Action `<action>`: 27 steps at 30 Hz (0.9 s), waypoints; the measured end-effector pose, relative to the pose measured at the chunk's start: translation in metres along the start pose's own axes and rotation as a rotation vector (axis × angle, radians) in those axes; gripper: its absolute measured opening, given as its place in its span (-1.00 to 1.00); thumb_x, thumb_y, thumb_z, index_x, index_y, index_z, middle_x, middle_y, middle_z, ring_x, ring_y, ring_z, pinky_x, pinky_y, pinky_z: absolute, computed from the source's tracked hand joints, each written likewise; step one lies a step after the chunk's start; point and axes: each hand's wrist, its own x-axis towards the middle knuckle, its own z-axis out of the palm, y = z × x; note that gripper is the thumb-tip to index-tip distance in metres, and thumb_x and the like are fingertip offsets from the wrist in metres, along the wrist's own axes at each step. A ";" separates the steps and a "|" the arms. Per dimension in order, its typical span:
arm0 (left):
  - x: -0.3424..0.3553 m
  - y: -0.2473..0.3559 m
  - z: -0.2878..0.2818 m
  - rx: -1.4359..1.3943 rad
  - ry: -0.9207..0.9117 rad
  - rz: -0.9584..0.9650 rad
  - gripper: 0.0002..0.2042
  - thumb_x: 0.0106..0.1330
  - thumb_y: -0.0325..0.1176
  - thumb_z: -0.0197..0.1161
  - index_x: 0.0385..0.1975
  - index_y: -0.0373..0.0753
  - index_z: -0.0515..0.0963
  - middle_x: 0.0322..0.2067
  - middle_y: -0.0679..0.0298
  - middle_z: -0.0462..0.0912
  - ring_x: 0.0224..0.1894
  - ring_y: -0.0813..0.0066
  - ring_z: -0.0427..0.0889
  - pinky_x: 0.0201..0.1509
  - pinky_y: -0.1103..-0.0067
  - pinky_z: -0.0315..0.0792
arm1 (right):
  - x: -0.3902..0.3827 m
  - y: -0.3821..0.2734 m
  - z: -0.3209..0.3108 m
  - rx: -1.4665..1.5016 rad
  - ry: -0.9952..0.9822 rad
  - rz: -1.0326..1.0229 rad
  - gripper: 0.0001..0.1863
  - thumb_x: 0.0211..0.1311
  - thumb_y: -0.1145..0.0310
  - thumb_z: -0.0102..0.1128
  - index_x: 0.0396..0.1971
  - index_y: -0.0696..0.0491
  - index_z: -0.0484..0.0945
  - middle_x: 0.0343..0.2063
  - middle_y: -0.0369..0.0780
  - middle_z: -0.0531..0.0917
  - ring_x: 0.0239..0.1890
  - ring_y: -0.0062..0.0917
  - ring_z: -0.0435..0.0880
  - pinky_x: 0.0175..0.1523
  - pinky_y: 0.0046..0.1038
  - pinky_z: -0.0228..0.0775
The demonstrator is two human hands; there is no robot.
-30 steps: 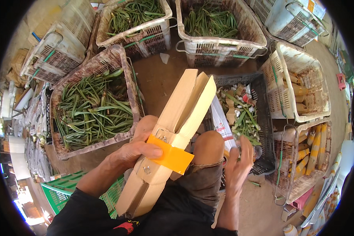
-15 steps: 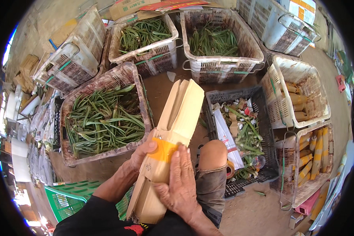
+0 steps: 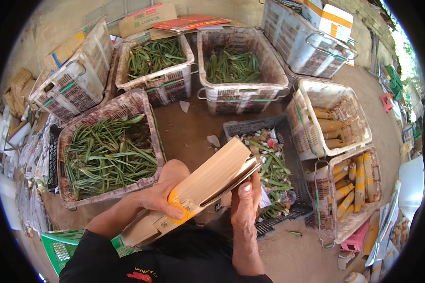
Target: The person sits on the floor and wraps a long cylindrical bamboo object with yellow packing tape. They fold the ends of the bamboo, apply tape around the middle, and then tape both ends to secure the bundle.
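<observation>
A long folded cardboard package [image 3: 213, 173] lies slantwise across my lap, with a band of yellow tape [image 3: 176, 203] around its middle. My left hand [image 3: 161, 195] is closed around it at the tape, thumb on top. At the upper right end, my right hand [image 3: 245, 200] grips the edges of the cardboard, thumb up and its other fingers largely hidden behind. Layered cardboard edges gape slightly at that end. What is inside cannot be seen.
Long green leaves fill a stained crate [image 3: 152, 137] at left; two far crates [image 3: 243, 87] hold more. A black crate [image 3: 297, 165] contains leaf and paper scraps. At right, crates [image 3: 359, 148] hold yellow-taped cardboard packages. A green basket [image 3: 56, 243] stands lower left.
The package has tilted to the right and turned over somewhat. My right hand has moved from the tape to its far end, while my left stays at the tape. The view has shifted.
</observation>
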 end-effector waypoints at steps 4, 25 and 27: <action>-0.006 -0.007 0.019 0.271 -0.008 -0.071 0.05 -0.05 -0.02 0.77 0.42 -0.34 0.30 0.17 0.10 0.60 0.23 0.33 0.58 0.33 0.40 0.47 | -0.019 0.019 -0.019 -0.186 0.197 -0.026 0.26 0.06 -0.36 0.56 0.46 0.29 0.20 0.29 0.01 0.42 0.32 -0.24 0.46 0.44 -0.14 0.29; 0.008 0.082 0.077 0.206 -0.196 -0.169 -0.09 -0.16 -0.23 0.77 0.27 -0.29 0.44 0.07 0.15 0.68 0.07 0.38 0.70 0.22 0.41 0.59 | -0.087 -0.024 0.009 -0.119 -0.219 -0.145 0.25 -0.08 0.06 0.79 0.47 0.29 0.13 0.28 0.04 0.45 0.29 -0.24 0.55 0.33 -0.20 0.50; 0.005 0.082 0.077 0.194 -0.249 -0.185 -0.13 -0.12 -0.29 0.74 0.27 -0.29 0.44 0.08 0.18 0.69 0.08 0.42 0.68 0.23 0.42 0.58 | -0.086 -0.028 0.014 -0.145 -0.190 -0.225 0.09 -0.12 0.17 0.74 0.39 0.26 0.28 0.20 0.02 0.50 0.20 -0.25 0.59 0.23 -0.25 0.54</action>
